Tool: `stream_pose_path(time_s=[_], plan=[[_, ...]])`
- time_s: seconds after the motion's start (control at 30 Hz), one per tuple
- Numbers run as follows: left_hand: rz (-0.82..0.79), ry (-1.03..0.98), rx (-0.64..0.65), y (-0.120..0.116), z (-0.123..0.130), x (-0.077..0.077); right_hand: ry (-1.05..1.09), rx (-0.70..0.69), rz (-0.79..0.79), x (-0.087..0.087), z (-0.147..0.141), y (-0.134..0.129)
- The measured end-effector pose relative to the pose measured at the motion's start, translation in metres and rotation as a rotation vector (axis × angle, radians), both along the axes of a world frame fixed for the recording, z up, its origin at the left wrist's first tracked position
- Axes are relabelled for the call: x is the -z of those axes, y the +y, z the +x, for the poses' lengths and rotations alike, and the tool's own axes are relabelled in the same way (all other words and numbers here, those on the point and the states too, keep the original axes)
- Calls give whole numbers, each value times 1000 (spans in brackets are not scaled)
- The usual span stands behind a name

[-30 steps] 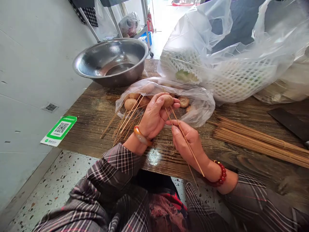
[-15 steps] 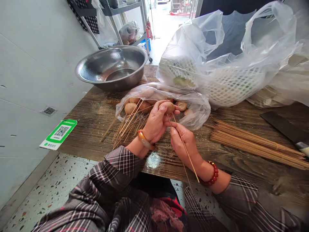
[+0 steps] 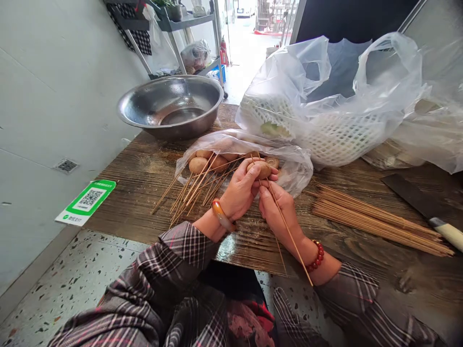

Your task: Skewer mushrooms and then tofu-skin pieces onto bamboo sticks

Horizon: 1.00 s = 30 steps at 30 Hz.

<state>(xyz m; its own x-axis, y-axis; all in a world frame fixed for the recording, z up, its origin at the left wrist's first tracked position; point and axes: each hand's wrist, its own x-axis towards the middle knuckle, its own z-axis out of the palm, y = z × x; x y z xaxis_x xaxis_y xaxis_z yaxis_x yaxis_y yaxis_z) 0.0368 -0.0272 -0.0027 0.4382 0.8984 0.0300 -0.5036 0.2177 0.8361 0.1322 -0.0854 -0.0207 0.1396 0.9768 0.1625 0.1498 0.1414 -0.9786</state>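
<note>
My left hand (image 3: 241,187) is closed around a brown mushroom (image 3: 261,169), gripping it between thumb and fingers. Just below it, my right hand (image 3: 280,208) pinches two thin bamboo skewers (image 3: 289,227) that run up to the mushroom. A skewer tip shows above the cap, while the long ends slant down past my right wrist. Beyond my hands, several mushrooms (image 3: 198,165) lie in an opened clear plastic bag (image 3: 300,166). Left of my left hand, several skewers (image 3: 193,190) lean with their upper ends at these mushrooms.
A bundle of bamboo skewers (image 3: 372,219) lies on the wooden table (image 3: 126,212) at right, beside a cleaver (image 3: 412,197). A steel basin (image 3: 170,127) stands at the back left. Large plastic bags (image 3: 343,115) with net-wrapped produce stand behind. A QR-code card (image 3: 87,202) sits at the left edge.
The view has shifted slightly, so the table and things on it appear a little lower. Both hands keep their hold, the mushroom appearing slightly farther right and more tilted on the skewers.
</note>
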Motion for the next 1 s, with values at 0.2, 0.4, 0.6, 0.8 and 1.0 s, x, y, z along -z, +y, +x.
stream_pose_path(time_s=[0.2,0.4,0.6,0.8,1.0], plan=[[-71,-68,74,2,-12,-8,17,-45,7,-10,-1,-3],[-122,-87,81,5,-17,-8,91,-97,-57,-7,0,-5],[-173,-94,-19,11,-21,-9,165,-122,-110,-2,1,-5],[-163,-151,-108,16,-23,-9,146,-171,-134,1,2,-3],[-119,-124,-96,16,-22,-7,40,-75,-76,3,1,-6]])
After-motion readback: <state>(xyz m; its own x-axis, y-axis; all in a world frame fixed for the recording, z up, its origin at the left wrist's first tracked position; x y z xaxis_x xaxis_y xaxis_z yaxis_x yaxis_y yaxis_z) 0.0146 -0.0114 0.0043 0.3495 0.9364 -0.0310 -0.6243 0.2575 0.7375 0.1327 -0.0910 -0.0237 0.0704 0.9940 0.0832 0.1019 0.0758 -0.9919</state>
